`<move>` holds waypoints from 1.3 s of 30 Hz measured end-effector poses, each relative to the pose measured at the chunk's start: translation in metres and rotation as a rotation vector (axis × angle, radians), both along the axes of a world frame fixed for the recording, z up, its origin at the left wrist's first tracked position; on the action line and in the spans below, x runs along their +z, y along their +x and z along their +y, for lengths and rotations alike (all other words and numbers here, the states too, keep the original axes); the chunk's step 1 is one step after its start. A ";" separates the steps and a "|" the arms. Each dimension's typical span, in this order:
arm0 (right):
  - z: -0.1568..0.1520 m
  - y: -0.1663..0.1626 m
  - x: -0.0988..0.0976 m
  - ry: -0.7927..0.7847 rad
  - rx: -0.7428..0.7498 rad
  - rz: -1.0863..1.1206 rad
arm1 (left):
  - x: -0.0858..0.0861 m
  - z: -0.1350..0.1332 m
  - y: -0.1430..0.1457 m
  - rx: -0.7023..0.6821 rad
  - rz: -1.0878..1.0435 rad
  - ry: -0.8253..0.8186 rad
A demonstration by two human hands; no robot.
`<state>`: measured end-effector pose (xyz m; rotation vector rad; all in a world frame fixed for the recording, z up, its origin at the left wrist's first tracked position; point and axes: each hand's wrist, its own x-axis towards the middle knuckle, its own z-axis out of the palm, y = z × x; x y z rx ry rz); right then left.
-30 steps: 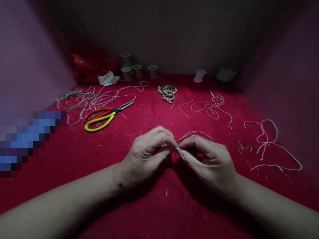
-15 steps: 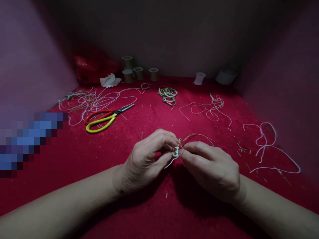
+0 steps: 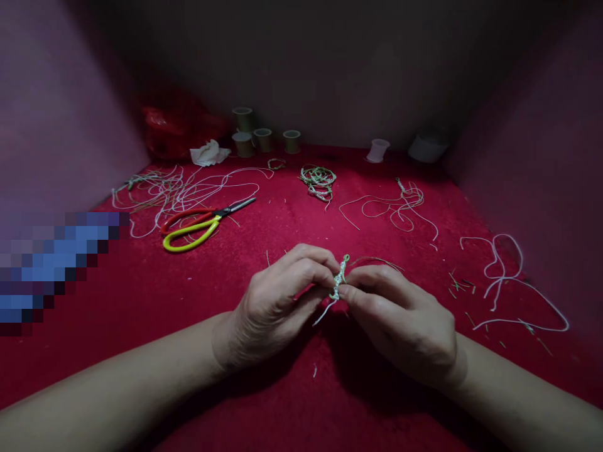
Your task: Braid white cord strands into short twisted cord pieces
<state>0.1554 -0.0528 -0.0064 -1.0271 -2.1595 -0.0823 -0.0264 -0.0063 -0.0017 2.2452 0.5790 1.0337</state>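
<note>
Between my two hands is a small knotted cord braid (image 3: 338,284) in white and green, with a little green loop at its upper end. My left hand (image 3: 287,301) pinches it from the left with thumb and fingers. From the other side, the thumb and forefinger of my right hand (image 3: 400,314) close on it too. A white cord end hangs from the lower tip toward me. Thin brown cords (image 3: 377,259) trail out behind my right fingers. The fingertips hide part of the braid.
Scissors (image 3: 207,225) with red and yellow handles lie left, by tangled white cords (image 3: 183,191). A knotted bundle (image 3: 318,181) lies mid-table. Loose cords (image 3: 503,276) and clippings are at right. Thread spools (image 3: 291,142), crumpled tissue (image 3: 210,153) and a red bag (image 3: 174,129) stand at the back.
The braid has turned in my fingers: its looped end now points up and right, and more of its length shows. Both hands stay in nearly the same place.
</note>
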 end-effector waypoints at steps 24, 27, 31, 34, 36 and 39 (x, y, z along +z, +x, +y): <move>0.006 -0.015 -0.001 -1.455 0.016 1.230 | -0.001 -0.002 0.001 0.077 0.114 0.000; 0.007 -0.015 -0.001 -1.343 -0.007 1.246 | -0.004 0.001 0.000 0.098 0.076 0.060; 0.010 -0.012 -0.003 -1.167 -0.097 1.178 | 0.002 0.007 0.001 0.270 0.030 -0.459; 0.010 -0.009 -0.005 -1.095 -0.136 1.093 | 0.010 0.009 0.003 0.153 0.145 -0.868; 0.011 -0.010 -0.004 -1.070 -0.156 1.049 | 0.013 0.009 0.005 0.096 0.170 -0.966; 0.011 -0.012 -0.003 -1.065 -0.168 1.010 | 0.011 0.007 0.008 0.125 0.158 -0.981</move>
